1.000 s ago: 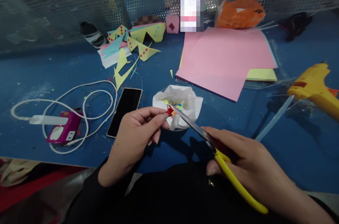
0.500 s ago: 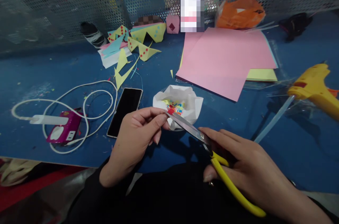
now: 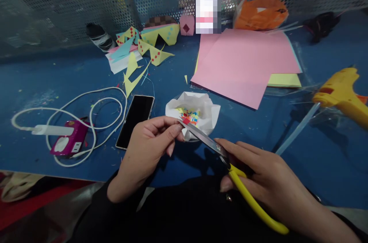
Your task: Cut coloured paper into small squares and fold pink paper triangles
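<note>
My left hand is pinched shut on a tiny red paper scrap at its fingertips, held just over a crumpled white paper cup filled with several small coloured paper bits. My right hand grips yellow-handled scissors; their blades are closed and the tips touch the scrap beside my left fingertips. Both hands hover above the near edge of the blue table.
A black phone lies left of the cup, beside a magenta power bank with a white cable. Pink paper sheets lie behind, yellow paper cut-outs at back left, a yellow glue gun at right.
The scissor blades have closed on the red scrap and dropped slightly; less red paper shows at my left fingertips. My right hand has shifted a little left.
</note>
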Tool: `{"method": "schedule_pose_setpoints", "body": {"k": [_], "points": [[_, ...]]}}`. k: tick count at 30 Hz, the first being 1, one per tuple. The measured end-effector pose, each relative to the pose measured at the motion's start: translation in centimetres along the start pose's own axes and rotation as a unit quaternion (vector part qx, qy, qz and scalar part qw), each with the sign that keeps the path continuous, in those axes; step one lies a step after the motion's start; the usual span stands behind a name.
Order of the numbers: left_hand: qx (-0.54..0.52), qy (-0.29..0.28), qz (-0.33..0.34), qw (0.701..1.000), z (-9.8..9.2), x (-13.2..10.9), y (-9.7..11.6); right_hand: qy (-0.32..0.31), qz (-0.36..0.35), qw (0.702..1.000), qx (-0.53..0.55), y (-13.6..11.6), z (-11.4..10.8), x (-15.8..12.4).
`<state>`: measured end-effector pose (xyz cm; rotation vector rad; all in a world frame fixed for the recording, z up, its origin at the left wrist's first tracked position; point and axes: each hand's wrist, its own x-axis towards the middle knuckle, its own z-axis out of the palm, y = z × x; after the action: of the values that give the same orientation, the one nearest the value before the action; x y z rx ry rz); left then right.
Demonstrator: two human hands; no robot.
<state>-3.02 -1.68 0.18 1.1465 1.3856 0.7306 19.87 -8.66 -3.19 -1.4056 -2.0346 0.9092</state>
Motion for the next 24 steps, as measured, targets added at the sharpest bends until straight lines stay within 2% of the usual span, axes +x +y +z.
{"method": "schedule_pose_setpoints", "body": {"k": [10,24], "points": [[-0.019,-0.009,-0.009,1.000,-0.20,0.21,-0.15,-0.019,0.020,0.999,0.036,-0.04,-0.07,-0.09],[-0.019,-0.001,-0.014,1.000,-0.25,0.21,-0.22,0.003,0.032,0.997,0.072,-0.04,-0.10,0.00]]}}
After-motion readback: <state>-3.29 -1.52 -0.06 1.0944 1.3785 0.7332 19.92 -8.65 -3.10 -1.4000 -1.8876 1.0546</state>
